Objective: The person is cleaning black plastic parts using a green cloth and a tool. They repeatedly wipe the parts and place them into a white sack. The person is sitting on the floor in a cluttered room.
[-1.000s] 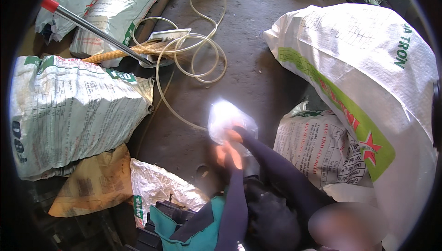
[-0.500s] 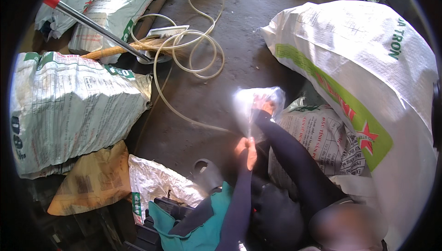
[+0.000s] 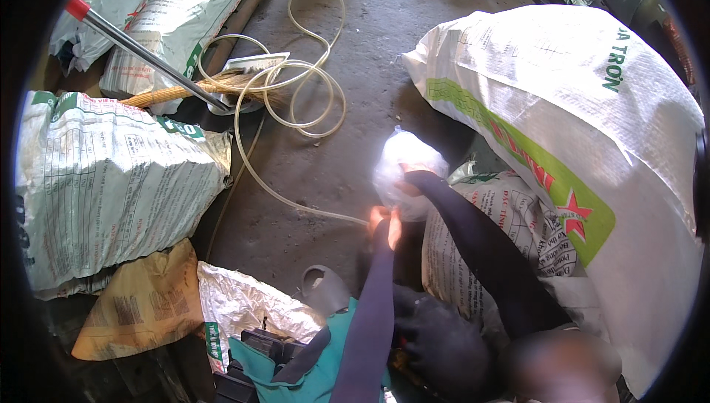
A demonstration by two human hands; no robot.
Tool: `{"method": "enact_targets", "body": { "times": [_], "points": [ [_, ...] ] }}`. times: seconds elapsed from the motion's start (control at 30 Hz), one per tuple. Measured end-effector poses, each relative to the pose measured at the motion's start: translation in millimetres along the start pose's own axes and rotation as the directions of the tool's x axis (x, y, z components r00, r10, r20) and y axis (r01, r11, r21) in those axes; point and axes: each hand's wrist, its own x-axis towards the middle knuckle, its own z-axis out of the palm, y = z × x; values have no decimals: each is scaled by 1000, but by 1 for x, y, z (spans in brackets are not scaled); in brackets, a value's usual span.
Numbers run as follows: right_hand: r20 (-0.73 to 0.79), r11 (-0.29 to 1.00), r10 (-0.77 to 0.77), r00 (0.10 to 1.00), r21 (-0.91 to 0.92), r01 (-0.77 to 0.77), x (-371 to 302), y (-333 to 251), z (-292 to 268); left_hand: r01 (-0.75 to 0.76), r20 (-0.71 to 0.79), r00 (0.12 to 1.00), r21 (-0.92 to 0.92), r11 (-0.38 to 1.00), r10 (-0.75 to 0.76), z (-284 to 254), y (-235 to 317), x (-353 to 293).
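Observation:
A clear plastic bag (image 3: 399, 150), puffed up and bright with glare, is between my hands over the dark floor. My left hand (image 3: 384, 225) is closed around the gathered lower part of the bag, its thumb upward. Higher on the bag's right side, my right hand (image 3: 416, 180) grips the plastic, its fingers partly hidden by the bag and the glare. A pale clear hose (image 3: 296, 205) runs up to my left hand; whether the hand also holds its end I cannot tell.
Large white printed sacks stand to the right (image 3: 547, 70) and left (image 3: 118, 188). Far left lie a straw broom (image 3: 166, 92) and a metal pole with a red end (image 3: 140, 37). A brown paper sheet (image 3: 140, 307), teal cloth (image 3: 318, 359) and grey slipper (image 3: 324, 288) are nearby.
The bag looks fuller and rounder, its top standing up. My right hand has come down from behind the clear plastic to the bag's side. My left hand stays at its lower part.

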Motion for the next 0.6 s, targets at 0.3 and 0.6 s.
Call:
{"method": "enact_targets", "body": {
  "times": [0.3, 0.6],
  "points": [
    [-40, 982, -186, 982, -22, 185, -17, -9, 17, -98, -123, 991, -415, 905, 51, 3, -16, 28],
    [-39, 978, -98, 994, 179, 103, -23, -20, 6, -25, -58, 998, -87, 996, 20, 6, -10, 33]
  ]
}}
